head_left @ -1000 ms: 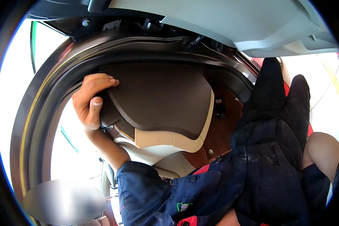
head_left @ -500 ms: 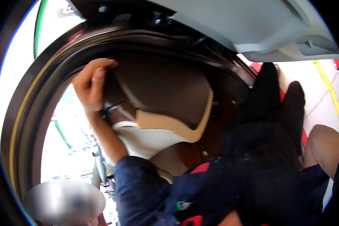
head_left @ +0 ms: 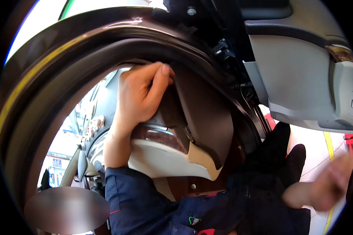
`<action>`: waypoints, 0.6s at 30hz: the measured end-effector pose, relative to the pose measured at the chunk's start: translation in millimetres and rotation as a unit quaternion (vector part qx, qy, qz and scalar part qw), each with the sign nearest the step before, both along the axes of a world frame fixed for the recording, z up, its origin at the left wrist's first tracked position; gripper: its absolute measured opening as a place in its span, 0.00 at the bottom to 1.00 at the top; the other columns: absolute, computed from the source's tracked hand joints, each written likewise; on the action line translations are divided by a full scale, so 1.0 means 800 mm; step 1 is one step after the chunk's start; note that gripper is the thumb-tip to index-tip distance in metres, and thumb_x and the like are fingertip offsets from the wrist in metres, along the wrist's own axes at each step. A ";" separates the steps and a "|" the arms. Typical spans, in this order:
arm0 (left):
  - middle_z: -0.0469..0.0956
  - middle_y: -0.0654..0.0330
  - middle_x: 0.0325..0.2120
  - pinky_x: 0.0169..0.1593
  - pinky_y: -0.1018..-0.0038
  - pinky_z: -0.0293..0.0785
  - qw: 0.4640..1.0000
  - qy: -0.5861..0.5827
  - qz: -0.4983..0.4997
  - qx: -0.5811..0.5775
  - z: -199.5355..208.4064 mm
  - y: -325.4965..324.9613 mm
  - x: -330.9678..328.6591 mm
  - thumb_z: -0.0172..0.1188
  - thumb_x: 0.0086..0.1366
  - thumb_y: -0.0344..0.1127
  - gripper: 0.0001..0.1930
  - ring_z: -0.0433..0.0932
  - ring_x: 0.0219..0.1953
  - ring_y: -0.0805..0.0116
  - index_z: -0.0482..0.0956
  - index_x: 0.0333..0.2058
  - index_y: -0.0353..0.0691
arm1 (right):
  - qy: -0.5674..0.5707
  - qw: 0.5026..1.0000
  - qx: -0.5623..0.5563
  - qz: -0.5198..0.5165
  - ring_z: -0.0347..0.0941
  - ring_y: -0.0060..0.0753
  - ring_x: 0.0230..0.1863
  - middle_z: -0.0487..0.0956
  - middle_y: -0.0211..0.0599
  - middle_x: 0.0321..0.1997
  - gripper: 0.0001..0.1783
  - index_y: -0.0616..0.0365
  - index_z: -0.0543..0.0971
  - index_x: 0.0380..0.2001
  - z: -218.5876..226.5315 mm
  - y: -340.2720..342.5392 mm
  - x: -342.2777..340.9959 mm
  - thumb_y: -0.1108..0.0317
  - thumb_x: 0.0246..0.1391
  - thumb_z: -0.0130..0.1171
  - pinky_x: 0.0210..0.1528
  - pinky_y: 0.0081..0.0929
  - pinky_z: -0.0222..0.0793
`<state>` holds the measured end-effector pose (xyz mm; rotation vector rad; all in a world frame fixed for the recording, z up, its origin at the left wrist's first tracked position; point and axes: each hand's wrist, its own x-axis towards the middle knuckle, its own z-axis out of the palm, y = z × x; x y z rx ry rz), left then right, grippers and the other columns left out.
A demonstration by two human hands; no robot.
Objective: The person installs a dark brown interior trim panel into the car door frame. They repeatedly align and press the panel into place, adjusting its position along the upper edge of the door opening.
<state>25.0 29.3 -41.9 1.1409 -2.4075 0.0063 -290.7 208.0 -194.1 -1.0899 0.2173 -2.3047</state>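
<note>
My left hand (head_left: 142, 92) is raised in the doorway of a car, its fingers curled in and the thumb pressed against them. It rests at the upper edge of a dark brown panel (head_left: 208, 109) on the dashboard's end. Whatever the fingers hold, if anything, is hidden. Beneath the wrist run a glossy wood-look trim strip (head_left: 159, 135) and a cream lower panel (head_left: 168, 162) with a beige edge. My right hand (head_left: 329, 184) is off to the right, away from the dashboard and smeared by motion; its fingers cannot be read.
A dark door frame with a rubber seal (head_left: 62, 70) arches over the left and top. The grey door panel (head_left: 298, 78) hangs open at upper right. My dark-clad legs (head_left: 266, 149) reach out over a pale floor with a yellow line (head_left: 328, 147). A blurred patch covers the lower left.
The view has shifted, and the door and dashboard sit differently in it. My left hand has curled its fingers in closer at the panel's edge. My right hand has come into view.
</note>
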 end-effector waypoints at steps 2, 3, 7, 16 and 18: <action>0.76 0.59 0.18 0.28 0.73 0.68 0.999 -0.050 -0.004 0.017 0.001 0.003 0.004 0.53 0.73 0.34 0.13 0.75 0.21 0.71 0.85 0.37 0.35 | 0.157 0.965 0.199 0.064 0.80 0.37 0.38 0.83 0.39 0.39 0.10 0.60 0.82 0.42 -0.047 -0.068 0.074 0.68 0.60 0.63 0.42 0.33 0.75; 0.76 0.58 0.18 0.30 0.72 0.69 0.995 -0.079 0.019 0.059 -0.002 0.002 0.001 0.52 0.73 0.34 0.14 0.75 0.21 0.69 0.85 0.41 0.34 | 0.277 0.921 0.259 0.089 0.82 0.40 0.38 0.83 0.40 0.39 0.11 0.62 0.82 0.42 -0.071 -0.106 0.109 0.67 0.59 0.64 0.41 0.34 0.75; 0.77 0.52 0.21 0.34 0.69 0.70 0.986 -0.156 -0.049 0.019 0.002 -0.006 0.006 0.51 0.71 0.33 0.15 0.76 0.26 0.62 0.86 0.39 0.30 | 0.332 0.845 0.408 0.100 0.82 0.38 0.34 0.84 0.46 0.36 0.13 0.62 0.82 0.43 -0.160 -0.191 0.164 0.65 0.59 0.67 0.37 0.32 0.76; 0.83 0.46 0.33 0.44 0.62 0.71 0.969 -0.202 -0.138 0.036 0.017 -0.013 0.028 0.56 0.58 0.38 0.21 0.82 0.38 0.49 0.84 0.44 0.28 | 0.317 0.940 0.084 -0.092 0.81 0.48 0.41 0.82 0.45 0.42 0.18 0.60 0.82 0.45 -0.035 -0.312 0.202 0.60 0.56 0.70 0.44 0.36 0.77; 0.82 0.49 0.29 0.40 0.64 0.70 0.962 -0.207 -0.169 0.048 0.021 -0.019 0.027 0.58 0.55 0.36 0.19 0.81 0.31 0.53 0.84 0.42 0.30 | 0.335 0.940 0.036 -0.058 0.80 0.52 0.42 0.82 0.46 0.43 0.20 0.60 0.82 0.45 -0.016 -0.332 0.213 0.59 0.54 0.71 0.45 0.38 0.77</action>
